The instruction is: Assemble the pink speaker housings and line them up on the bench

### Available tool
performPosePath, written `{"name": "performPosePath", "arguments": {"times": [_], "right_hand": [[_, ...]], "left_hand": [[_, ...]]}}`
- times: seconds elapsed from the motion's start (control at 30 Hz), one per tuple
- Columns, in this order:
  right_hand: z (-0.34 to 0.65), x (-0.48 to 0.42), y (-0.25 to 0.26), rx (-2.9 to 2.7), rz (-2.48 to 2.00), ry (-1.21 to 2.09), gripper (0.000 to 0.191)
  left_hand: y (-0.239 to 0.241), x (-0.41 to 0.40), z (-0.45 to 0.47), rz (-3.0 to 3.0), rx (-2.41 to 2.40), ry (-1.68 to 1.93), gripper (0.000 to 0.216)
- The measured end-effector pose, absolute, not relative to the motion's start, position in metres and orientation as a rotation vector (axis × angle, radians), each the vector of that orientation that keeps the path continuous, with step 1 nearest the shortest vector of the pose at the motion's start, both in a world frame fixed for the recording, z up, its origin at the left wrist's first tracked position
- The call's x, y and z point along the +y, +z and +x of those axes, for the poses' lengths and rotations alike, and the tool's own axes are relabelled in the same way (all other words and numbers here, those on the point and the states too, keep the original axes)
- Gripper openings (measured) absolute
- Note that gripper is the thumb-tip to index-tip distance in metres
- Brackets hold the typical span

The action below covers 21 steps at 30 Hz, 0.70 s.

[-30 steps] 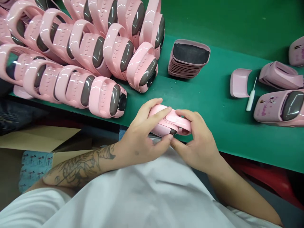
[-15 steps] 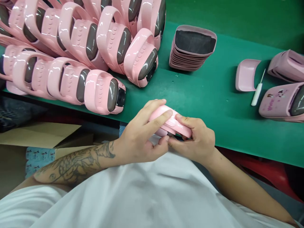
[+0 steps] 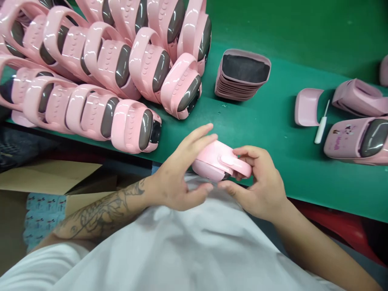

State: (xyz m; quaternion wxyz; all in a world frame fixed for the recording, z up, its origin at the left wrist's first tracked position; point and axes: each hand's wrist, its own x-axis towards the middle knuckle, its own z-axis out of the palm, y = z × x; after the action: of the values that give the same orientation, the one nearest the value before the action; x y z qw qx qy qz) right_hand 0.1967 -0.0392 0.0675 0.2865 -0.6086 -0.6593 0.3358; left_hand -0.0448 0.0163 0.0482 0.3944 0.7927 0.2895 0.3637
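A small pink plastic device (image 3: 216, 161) is held at the near edge of the green table (image 3: 266, 121), over my white shirt. My right hand (image 3: 257, 184) grips its right end, thumb under it and fingers curled over the top. My left hand (image 3: 182, 173) is beside its left end with the fingers stretched out and lifted off the top; only the thumb reaches under the device.
Several finished pink devices with dark windows (image 3: 100, 76) are piled at the left. A stack of pink shells (image 3: 241, 74) stands in the middle. A single pink cover (image 3: 307, 107), a white tool (image 3: 320, 125) and more pink pieces (image 3: 357, 139) lie at the right. Cardboard (image 3: 45, 178) sits below left.
My left fingers have lifted off the device and straightened. The device has shifted slightly right and now rests mainly in my right hand.
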Motion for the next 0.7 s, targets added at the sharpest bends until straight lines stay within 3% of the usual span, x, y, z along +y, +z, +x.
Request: {"name": "performPosePath", "arguments": {"times": [0.1, 0.17, 0.3, 0.43, 0.7], "right_hand": [[0.202, -0.038, 0.074, -1.770, -1.693, 0.888, 0.073], [0.202, -0.037, 0.077, -1.829, -1.712, 0.859, 0.075], [0.197, -0.036, 0.080, -1.937, -1.671, 0.829, 0.075], [0.182, -0.038, 0.078, -1.933, -1.735, 0.750, 0.079], [0.149, -0.045, 0.082, -1.889, -1.737, 0.601, 0.069]], "left_hand": [[0.032, 0.027, -0.051, 1.847, 0.700, 0.775, 0.123], [0.019, 0.030, -0.052, 1.783, 0.670, 0.721, 0.129], [0.006, 0.024, -0.043, 1.686, 0.544, 0.796, 0.112], [0.019, 0.007, -0.025, 1.386, 0.819, 0.976, 0.086], [0.047, 0.007, -0.011, 1.193, 1.158, 1.151, 0.075]]}}
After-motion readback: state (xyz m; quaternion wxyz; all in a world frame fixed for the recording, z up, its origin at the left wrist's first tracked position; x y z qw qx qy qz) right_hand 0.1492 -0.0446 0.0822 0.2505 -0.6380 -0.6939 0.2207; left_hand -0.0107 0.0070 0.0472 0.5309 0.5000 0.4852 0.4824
